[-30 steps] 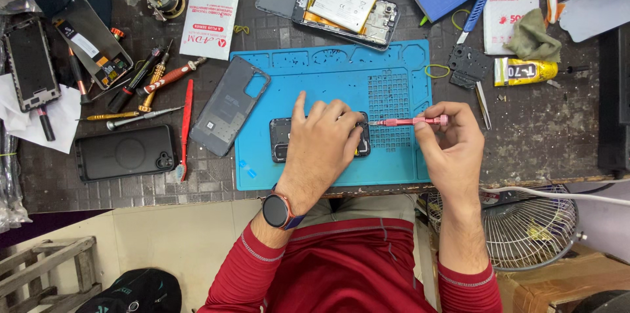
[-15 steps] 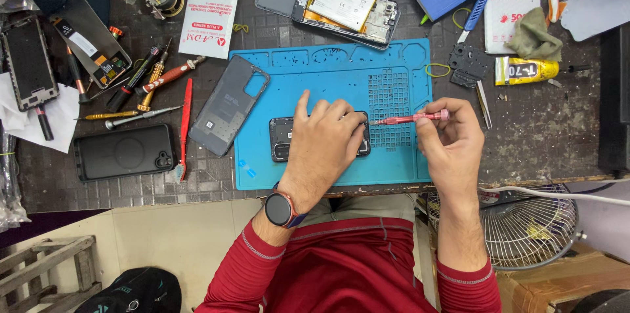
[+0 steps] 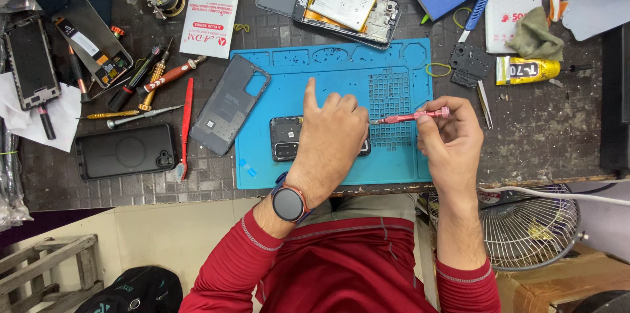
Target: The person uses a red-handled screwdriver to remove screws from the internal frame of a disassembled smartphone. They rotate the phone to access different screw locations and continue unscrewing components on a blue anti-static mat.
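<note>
Head view: your left hand (image 3: 331,132) is flattening the thin, fragile phone (image 3: 287,138); right-hand fingers (image 3: 438,119) are pinching the light pink screwdriver (image 3: 410,117), tip beside your left fingertips.

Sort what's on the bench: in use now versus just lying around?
In use:
left hand pressing down the dark phone
right hand holding the pink screwdriver, tip at the phone
blue work mat

Lying about:
grey back cover
opened phone with battery
black phone
yellow glue tube
tweezers
</note>
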